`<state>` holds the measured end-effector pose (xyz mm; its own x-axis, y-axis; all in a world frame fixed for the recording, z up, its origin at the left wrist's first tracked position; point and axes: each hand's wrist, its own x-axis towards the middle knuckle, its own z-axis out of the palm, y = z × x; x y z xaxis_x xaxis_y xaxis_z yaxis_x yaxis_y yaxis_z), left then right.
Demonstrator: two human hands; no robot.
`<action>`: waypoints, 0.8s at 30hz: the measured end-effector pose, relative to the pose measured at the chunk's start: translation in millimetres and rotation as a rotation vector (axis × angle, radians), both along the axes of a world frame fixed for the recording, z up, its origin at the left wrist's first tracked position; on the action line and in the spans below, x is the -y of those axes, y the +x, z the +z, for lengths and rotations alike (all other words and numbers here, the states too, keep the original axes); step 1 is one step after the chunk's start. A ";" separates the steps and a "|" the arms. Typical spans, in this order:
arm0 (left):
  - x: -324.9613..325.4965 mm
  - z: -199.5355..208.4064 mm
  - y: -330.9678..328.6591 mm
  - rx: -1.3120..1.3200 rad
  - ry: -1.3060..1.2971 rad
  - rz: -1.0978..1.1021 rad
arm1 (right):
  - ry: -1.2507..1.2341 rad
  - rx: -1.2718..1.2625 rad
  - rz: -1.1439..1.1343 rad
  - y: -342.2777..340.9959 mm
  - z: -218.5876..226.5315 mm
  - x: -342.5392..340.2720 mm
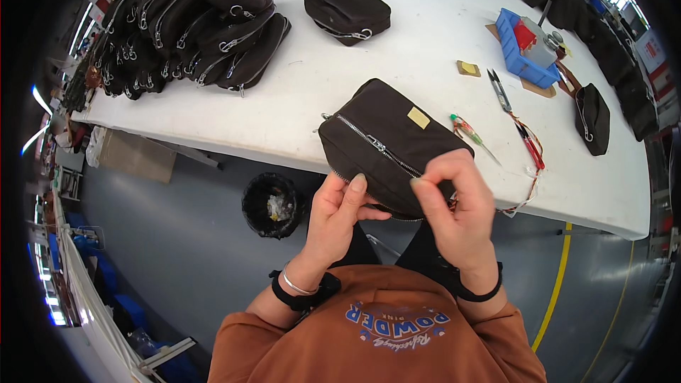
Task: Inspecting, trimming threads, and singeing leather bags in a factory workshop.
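A dark brown zippered pouch (386, 117) rests partly over the table's near edge, a yellow sticker (418, 118) on its upper face. A silver zipper with a pull (376, 143) runs across its front side. My left hand (339, 206) grips the pouch's lower near edge, thumb on top and fingers underneath. At the pouch's near right, my right hand (457, 198) is closed in a pinch at the end of the zipper. What lies between those fingertips is mostly hidden.
A large pile of similar brown pouches (184, 28) fills the table's far left. Another pouch (347, 10) lies behind mine. To the right are a green-handled awl (472, 135), thread snips (499, 89), red-handled tweezers (530, 147) and a blue bin (521, 57). A black waste bin (272, 206) stands on the floor.
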<state>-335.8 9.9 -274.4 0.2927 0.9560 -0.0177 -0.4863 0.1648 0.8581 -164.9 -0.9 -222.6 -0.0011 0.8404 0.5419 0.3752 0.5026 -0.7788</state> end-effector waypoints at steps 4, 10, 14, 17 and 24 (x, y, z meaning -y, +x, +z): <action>-2.2 4.8 0.4 -0.036 -0.083 -0.036 | -0.175 0.012 -0.006 9.1 0.2 13.9; -4.9 10.8 4.2 0.075 -0.161 -0.039 | 0.033 0.205 -0.104 -2.6 -13.0 11.0; -7.7 12.3 8.3 0.135 -0.118 -0.044 | 0.209 0.303 -0.158 -6.4 -28.3 1.2; -6.0 13.3 8.8 0.154 -0.094 -0.031 | 0.279 0.328 -0.188 -12.9 -24.5 -3.9; -17.4 21.4 19.7 0.187 0.082 0.073 | 0.362 0.276 -0.143 -14.6 -15.4 -24.5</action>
